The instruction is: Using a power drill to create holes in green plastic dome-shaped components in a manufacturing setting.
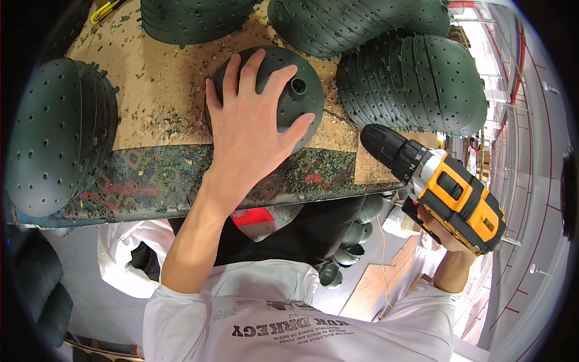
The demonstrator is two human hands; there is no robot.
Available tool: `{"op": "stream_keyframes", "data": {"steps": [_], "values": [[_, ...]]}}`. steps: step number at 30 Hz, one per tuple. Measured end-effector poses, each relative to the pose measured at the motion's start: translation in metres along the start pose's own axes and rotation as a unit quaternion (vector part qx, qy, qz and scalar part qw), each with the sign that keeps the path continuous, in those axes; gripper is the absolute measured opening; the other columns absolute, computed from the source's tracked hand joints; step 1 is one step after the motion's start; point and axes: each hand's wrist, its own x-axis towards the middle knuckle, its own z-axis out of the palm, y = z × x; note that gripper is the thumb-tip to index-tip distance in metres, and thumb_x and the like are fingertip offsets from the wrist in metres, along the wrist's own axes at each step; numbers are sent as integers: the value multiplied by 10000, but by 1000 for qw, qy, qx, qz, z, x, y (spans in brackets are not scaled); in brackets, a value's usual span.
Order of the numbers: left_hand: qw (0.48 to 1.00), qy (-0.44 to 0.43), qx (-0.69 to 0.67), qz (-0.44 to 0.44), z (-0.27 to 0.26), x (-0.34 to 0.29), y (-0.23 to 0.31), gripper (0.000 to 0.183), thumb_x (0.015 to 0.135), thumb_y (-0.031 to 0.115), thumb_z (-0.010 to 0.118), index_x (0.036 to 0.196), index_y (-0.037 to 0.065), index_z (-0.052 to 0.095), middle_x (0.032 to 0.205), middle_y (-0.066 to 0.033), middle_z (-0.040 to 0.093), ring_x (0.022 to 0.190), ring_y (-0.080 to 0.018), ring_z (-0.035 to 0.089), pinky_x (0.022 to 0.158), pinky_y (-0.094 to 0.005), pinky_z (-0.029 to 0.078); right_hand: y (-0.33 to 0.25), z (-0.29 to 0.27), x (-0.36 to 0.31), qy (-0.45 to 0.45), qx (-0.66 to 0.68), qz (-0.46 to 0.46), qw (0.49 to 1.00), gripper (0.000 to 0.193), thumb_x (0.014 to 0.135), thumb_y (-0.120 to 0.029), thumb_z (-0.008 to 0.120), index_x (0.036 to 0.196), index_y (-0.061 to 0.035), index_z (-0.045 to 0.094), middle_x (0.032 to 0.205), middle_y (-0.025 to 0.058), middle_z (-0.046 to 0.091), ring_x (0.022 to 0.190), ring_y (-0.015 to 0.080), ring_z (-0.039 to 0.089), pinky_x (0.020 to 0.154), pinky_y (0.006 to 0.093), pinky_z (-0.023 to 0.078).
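The left hand, fingers spread, lies on a dark green plastic dome on the tabletop; the right hand grips a cordless drill apart from it. Nested domes are perforated already; this one seems unfinished.

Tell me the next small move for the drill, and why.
Probably swing the drill left to the green dome: the left hand lies spread on the dome, while the right hand holds the drill apart from it, to the right.
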Motion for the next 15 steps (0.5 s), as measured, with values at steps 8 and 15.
{"op": "stream_keyframes", "data": {"steps": [8,15], "values": [[999,-10,-52,4,-4,0,-3,607,788,334,753,1346,241,534,1487,-145,401,1398,-411,318,1129,-617,229,-26,-1,25,-13,-107,-123,987,439,683,42,745,1114,-38,708,1104,100,714,962,244,696,873,381,559],[1000,-5,-16,-12,-3,0,3,616,775,339,758,1342,241,537,1485,-126,404,1401,-390,321,1133,-590,237,-25,4,25,12,-109,-130,985,431,670,37,748,1092,-44,718,1091,104,717,975,280,696,904,403,548]]}}
